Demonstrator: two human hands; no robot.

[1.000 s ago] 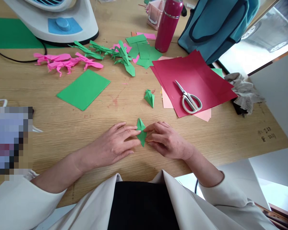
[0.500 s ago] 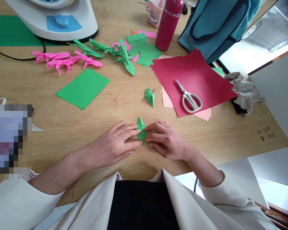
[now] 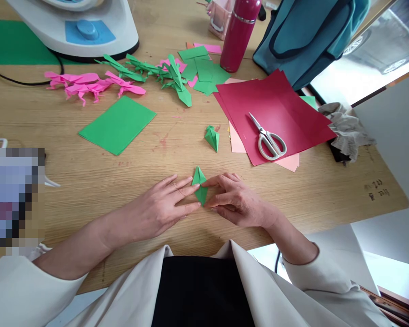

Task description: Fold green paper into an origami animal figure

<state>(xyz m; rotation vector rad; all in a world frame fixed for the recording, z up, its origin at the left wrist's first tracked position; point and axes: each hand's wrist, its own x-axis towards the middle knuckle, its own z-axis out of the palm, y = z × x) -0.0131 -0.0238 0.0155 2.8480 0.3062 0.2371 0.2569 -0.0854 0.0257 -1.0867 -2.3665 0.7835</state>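
A small folded piece of green paper (image 3: 199,181), roughly diamond-shaped with a crease down its upper half, lies flat on the table between my hands. My left hand (image 3: 165,200) rests on the wood with its fingers stretched out, the fingertips on the paper's left and lower edges. From the other side my right hand (image 3: 236,197) touches the paper, index finger at its middle and another fingertip near its lower point, fingers bent but apart. Just beyond sits a second small folded green paper piece (image 3: 211,138).
White-handled scissors (image 3: 271,144) lie on red paper sheets (image 3: 293,109) at right. Green sheets (image 3: 117,125) lie at left. Behind are pink (image 3: 85,84) and green folded paper figures (image 3: 179,84), a magenta bottle (image 3: 238,34), a teal bag (image 3: 303,41) and a white appliance base (image 3: 88,32).
The lower tip of the green paper, narrow and crooked before, now looks like a wider, plain point. My right fingers have spread, the index at the middle and another lower down.
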